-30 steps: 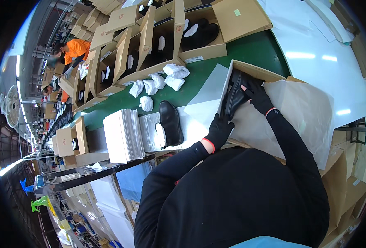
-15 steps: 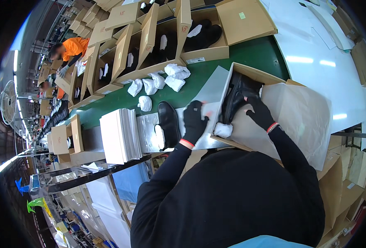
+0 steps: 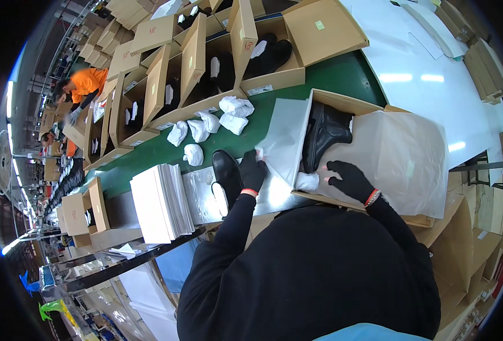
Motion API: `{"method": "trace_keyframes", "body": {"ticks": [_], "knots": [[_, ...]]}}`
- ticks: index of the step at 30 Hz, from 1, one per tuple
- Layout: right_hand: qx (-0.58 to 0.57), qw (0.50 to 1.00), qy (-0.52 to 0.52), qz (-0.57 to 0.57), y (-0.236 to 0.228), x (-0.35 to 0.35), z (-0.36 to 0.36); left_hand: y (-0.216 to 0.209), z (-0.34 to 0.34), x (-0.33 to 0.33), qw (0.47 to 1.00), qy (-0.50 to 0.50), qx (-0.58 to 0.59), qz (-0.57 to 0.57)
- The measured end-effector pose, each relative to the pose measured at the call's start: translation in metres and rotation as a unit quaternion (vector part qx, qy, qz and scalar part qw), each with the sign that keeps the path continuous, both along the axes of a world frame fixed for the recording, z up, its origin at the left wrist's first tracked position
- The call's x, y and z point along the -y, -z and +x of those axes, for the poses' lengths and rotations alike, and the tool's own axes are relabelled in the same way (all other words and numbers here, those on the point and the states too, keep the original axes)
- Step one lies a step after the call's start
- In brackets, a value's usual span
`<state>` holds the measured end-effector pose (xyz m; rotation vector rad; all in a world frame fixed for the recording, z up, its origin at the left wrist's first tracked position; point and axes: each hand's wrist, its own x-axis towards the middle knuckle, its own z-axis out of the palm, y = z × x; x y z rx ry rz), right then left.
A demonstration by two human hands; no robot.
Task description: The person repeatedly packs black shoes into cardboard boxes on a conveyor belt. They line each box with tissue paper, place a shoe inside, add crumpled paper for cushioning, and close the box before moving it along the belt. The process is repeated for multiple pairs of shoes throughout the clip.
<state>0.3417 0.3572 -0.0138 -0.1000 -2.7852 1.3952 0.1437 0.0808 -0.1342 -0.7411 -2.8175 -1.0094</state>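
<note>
A black boot [image 3: 323,133] lies in an open cardboard shoe box [image 3: 342,98] lined with white tissue paper [image 3: 399,142]. A white wad of paper [image 3: 307,182] sits at the box's near left corner. My right hand [image 3: 351,183], in a black glove with bare fingertips, hovers over the tissue just right of that wad, its fingers apart and holding nothing. My gloved left hand [image 3: 253,173] pinches the tissue flap [image 3: 282,133] that hangs over the box's left side. Beside this hand, partly covered by it, a second black boot [image 3: 227,175] lies on the bench.
Several white paper wads [image 3: 208,122] lie on the green bench top [image 3: 348,79]. Behind them stands a row of open shoe boxes [image 3: 271,82] with black shoes. A stack of white sheets [image 3: 159,202] is at the left. Farther off, a person in orange [image 3: 89,82] handles boxes.
My left hand has moved left, up against the loose boot, and the tissue flap spreads farther left. My right hand has come off the boot in the box and moved nearer to me.
</note>
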Motion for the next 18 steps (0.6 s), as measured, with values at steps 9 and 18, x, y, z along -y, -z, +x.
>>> {"method": "trace_keyframes", "body": {"ticks": [9, 18], "knots": [[-0.197, 0.978, -0.006, -0.065, -0.138, 0.029, -0.076, -0.150, 0.075, -0.088, 0.919, 0.301, 0.177, 0.185], [-0.043, 0.920, -0.118, 0.371, -0.022, -0.019, -0.068, -0.134, 0.110, -0.112, 0.837, 0.525, 0.145, 0.055]]}}
